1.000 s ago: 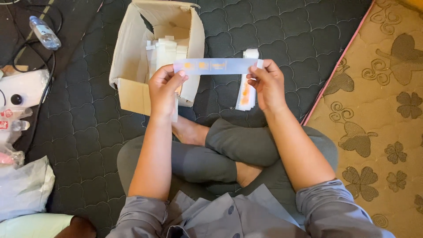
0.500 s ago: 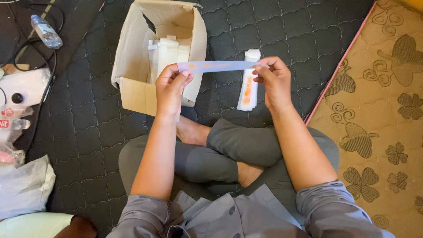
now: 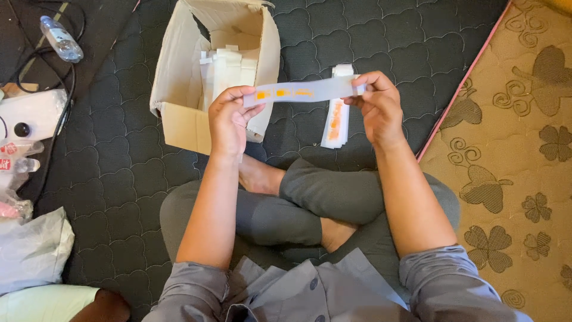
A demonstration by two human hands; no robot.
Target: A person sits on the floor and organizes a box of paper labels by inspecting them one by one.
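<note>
I sit cross-legged on a dark quilted mat. My left hand [image 3: 229, 116] and my right hand [image 3: 376, 104] pinch the two ends of a long white paper strip with orange marks [image 3: 301, 92], held level in front of me. Just beyond the left hand stands an open cardboard box [image 3: 179, 89] with several white folded pieces upright inside it. Under the strip, near the right hand, a small stack of similar white and orange strips [image 3: 335, 122] lies on the mat.
A plastic water bottle [image 3: 61, 39], black cables and a white device [image 3: 30, 113] lie at the far left, with plastic bags [image 3: 33, 250] below them. A tan flowered mat [image 3: 512, 155] with a pink edge covers the right side.
The strip first narrowed as its long edges were folded together. Both hands then moved slightly nearer me while still holding it stretched between them.
</note>
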